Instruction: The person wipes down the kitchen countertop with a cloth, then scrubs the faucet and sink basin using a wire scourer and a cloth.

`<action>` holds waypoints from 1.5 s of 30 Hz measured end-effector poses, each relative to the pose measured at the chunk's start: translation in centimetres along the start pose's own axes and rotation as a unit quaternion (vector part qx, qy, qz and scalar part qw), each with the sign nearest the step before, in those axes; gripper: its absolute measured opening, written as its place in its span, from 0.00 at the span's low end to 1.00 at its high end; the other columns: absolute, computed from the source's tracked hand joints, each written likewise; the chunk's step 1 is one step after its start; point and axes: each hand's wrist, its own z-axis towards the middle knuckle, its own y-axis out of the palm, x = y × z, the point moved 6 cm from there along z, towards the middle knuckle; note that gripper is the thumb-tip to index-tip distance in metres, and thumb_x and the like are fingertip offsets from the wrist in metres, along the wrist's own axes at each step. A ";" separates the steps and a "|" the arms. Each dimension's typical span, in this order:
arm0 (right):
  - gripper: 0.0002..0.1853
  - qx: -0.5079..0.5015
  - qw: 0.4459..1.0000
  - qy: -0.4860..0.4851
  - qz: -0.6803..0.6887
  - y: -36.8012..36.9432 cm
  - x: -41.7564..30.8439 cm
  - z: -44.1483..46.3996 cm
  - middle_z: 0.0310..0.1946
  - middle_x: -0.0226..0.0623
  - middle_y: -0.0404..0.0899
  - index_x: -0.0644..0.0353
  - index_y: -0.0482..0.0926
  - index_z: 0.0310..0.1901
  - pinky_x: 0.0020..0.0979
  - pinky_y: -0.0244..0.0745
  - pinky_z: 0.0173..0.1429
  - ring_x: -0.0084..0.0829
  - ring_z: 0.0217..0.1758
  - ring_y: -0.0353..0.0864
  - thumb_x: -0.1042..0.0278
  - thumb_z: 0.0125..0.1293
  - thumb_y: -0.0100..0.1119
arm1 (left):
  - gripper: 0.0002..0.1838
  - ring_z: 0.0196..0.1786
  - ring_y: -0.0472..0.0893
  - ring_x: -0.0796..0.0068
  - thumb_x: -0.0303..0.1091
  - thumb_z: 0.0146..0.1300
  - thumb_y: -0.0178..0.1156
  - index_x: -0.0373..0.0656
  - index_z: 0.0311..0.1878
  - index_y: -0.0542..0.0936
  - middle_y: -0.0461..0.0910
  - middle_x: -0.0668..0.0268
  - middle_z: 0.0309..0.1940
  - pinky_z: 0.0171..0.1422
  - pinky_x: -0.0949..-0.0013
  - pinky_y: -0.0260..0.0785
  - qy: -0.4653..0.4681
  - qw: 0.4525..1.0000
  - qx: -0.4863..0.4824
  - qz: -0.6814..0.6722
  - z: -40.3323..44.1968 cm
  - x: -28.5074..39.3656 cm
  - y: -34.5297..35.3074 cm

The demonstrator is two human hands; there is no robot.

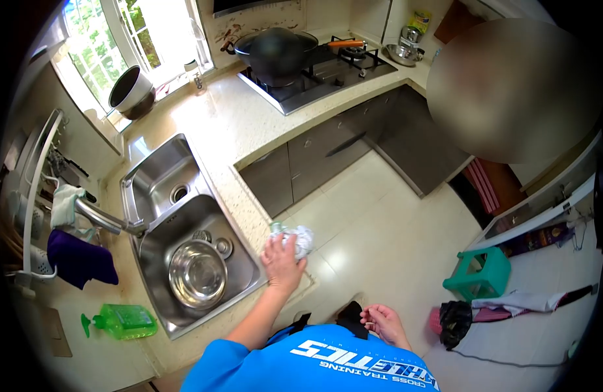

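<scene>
My left hand [283,262] is closed on a crumpled white cloth [302,242] with a pale green part, at the counter edge right of the sink. Below it and to the right, my right hand [384,323] hangs near my waist, fingers loosely bent and apart, with nothing visible in it. A double steel sink [244,274] lies left of the cloth. In its nearer basin sit a shiny metal bowl [198,274] and a small round metal piece [224,246].
A green pump bottle [126,321] lies by the sink, near the faucet [105,215] and a purple cloth [82,258]. A wok [275,55] sits on the gas stove [295,98]. A pot [131,90] leans at the window. A green plastic stool [481,271] stands right.
</scene>
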 end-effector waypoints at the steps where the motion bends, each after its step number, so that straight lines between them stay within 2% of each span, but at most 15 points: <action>1: 0.09 0.008 1.000 0.006 0.006 -1.2 -0.5 1.1 0.38 0.35 0.79 0.62 0.76 0.45 0.23 0.75 0.41 0.24 0.38 0.79 0.67 0.73 0.49 | 0.37 0.68 0.59 0.48 0.45 0.46 0.69 0.54 0.63 0.70 0.65 0.57 0.64 0.67 0.45 0.51 -0.035 0.999 0.023 0.011 1.0 -0.8 0.2; 3: 0.09 0.008 1.000 0.012 0.014 -3.5 -2.1 3.9 0.38 0.36 0.79 0.63 0.76 0.45 0.24 0.77 0.40 0.25 0.38 0.80 0.67 0.73 0.50 | 0.38 0.68 0.59 0.48 0.45 0.46 0.69 0.54 0.64 0.69 0.65 0.57 0.63 0.67 0.44 0.51 -0.074 0.995 0.053 0.028 3.3 -2.3 0.6; 5: 0.09 -0.006 1.000 0.018 0.009 -5.6 -4.1 6.4 0.38 0.36 0.79 0.63 0.76 0.45 0.24 0.77 0.39 0.25 0.37 0.80 0.67 0.73 0.50 | 0.39 0.67 0.60 0.48 0.45 0.46 0.69 0.54 0.65 0.68 0.65 0.56 0.62 0.67 0.43 0.53 -0.133 0.979 0.138 0.071 5.2 -4.1 0.6; 12: 0.09 -0.007 0.999 -0.040 -0.012 -13.4 -15.8 13.7 0.36 0.32 0.81 0.59 0.79 0.43 0.22 0.76 0.36 0.22 0.35 0.80 0.64 0.72 0.53 | 0.34 0.66 0.62 0.50 0.42 0.52 0.67 0.51 0.63 0.68 0.66 0.58 0.62 0.64 0.44 0.57 -0.226 0.941 0.216 0.130 8.3 -6.3 0.7; 15: 0.09 -0.034 0.998 -0.026 -0.037 -15.7 -19.0 17.0 0.35 0.31 0.81 0.58 0.78 0.43 0.22 0.76 0.35 0.22 0.35 0.80 0.63 0.71 0.53 | 0.33 0.65 0.63 0.51 0.42 0.52 0.67 0.52 0.63 0.69 0.67 0.59 0.61 0.62 0.45 0.60 -0.253 0.926 0.241 0.141 8.6 -5.8 0.3; 20: 0.09 -0.105 0.990 -0.024 -0.096 -11.1 -23.5 21.5 0.36 0.31 0.80 0.59 0.77 0.43 0.22 0.75 0.36 0.22 0.35 0.80 0.63 0.72 0.53 | 0.32 0.64 0.64 0.52 0.43 0.53 0.66 0.54 0.63 0.68 0.67 0.61 0.60 0.61 0.46 0.61 -0.299 0.905 0.260 0.152 10.9 -7.2 -0.1; 22: 0.09 -0.135 0.984 -0.020 -0.111 -7.8 -24.4 23.3 0.36 0.32 0.80 0.59 0.77 0.43 0.22 0.75 0.37 0.22 0.36 0.80 0.63 0.72 0.53 | 0.31 0.62 0.64 0.52 0.44 0.54 0.65 0.54 0.62 0.68 0.68 0.63 0.58 0.60 0.46 0.62 -0.356 0.884 0.266 0.145 12.6 -8.8 -0.3; 26: 0.09 -0.197 0.968 0.016 -0.153 -3.4 -25.7 26.6 0.37 0.34 0.81 0.60 0.77 0.44 0.23 0.75 0.38 0.23 0.38 0.80 0.64 0.72 0.53 | 0.30 0.61 0.65 0.53 0.46 0.55 0.64 0.54 0.62 0.68 0.68 0.64 0.56 0.59 0.45 0.62 -0.387 0.856 0.298 0.168 18.0 -13.2 0.0; 28: 0.09 -0.212 0.964 0.023 -0.159 -3.3 -25.6 29.5 0.38 0.35 0.80 0.60 0.77 0.44 0.24 0.76 0.40 0.24 0.38 0.80 0.64 0.72 0.53 | 0.30 0.63 0.64 0.52 0.48 0.56 0.62 0.53 0.62 0.68 0.68 0.62 0.57 0.62 0.46 0.62 -0.416 0.852 0.281 0.149 21.6 -15.8 -0.6; 32: 0.09 -0.122 0.984 0.013 -0.127 -1.6 -30.0 33.9 0.36 0.33 0.81 0.60 0.78 0.44 0.22 0.75 0.37 0.22 0.36 0.80 0.65 0.72 0.53 | 0.31 0.67 0.60 0.51 0.52 0.58 0.59 0.54 0.63 0.67 0.66 0.56 0.60 0.67 0.47 0.57 -0.490 0.852 0.169 0.065 29.6 -21.1 -1.5; 34: 0.08 -0.076 0.993 -0.020 -0.084 0.1 -32.6 35.6 0.34 0.33 0.80 0.60 0.77 0.42 0.22 0.75 0.35 0.22 0.34 0.79 0.66 0.72 0.53 | 0.29 0.67 0.60 0.53 0.50 0.60 0.58 0.55 0.63 0.66 0.65 0.56 0.61 0.66 0.47 0.58 -0.426 0.883 0.170 0.103 33.9 -23.3 -2.0; 37: 0.07 -0.081 0.989 -0.007 -0.124 4.4 -35.1 38.4 0.35 0.32 0.80 0.59 0.77 0.42 0.22 0.74 0.36 0.21 0.34 0.79 0.66 0.72 0.53 | 0.30 0.66 0.61 0.52 0.53 0.58 0.57 0.55 0.64 0.67 0.66 0.57 0.61 0.66 0.45 0.58 -0.431 0.881 0.169 0.096 39.4 -27.3 -2.7; 38: 0.07 -0.088 0.985 -0.005 -0.147 5.7 -35.5 39.1 0.35 0.32 0.80 0.59 0.77 0.42 0.22 0.74 0.37 0.21 0.34 0.79 0.66 0.72 0.53 | 0.30 0.66 0.61 0.54 0.51 0.59 0.57 0.54 0.64 0.67 0.66 0.58 0.62 0.67 0.46 0.58 -0.460 0.876 0.140 0.038 41.2 -28.2 -3.0; 41: 0.08 -0.117 0.976 -0.005 -0.185 9.9 -36.8 40.1 0.35 0.31 0.81 0.59 0.78 0.43 0.21 0.74 0.37 0.21 0.35 0.79 0.65 0.71 0.54 | 0.30 0.66 0.61 0.57 0.51 0.60 0.55 0.52 0.64 0.67 0.65 0.59 0.63 0.68 0.48 0.57 -0.406 0.911 0.053 0.054 45.2 -27.0 -4.3; 45: 0.08 -0.182 0.953 0.023 -0.243 11.6 -36.3 42.5 0.36 0.31 0.82 0.60 0.78 0.44 0.20 0.74 0.39 0.19 0.36 0.79 0.65 0.72 0.54 | 0.29 0.66 0.61 0.59 0.43 0.58 0.61 0.49 0.62 0.68 0.67 0.61 0.61 0.68 0.51 0.57 -0.381 0.924 0.033 -0.011 46.3 -23.6 -2.9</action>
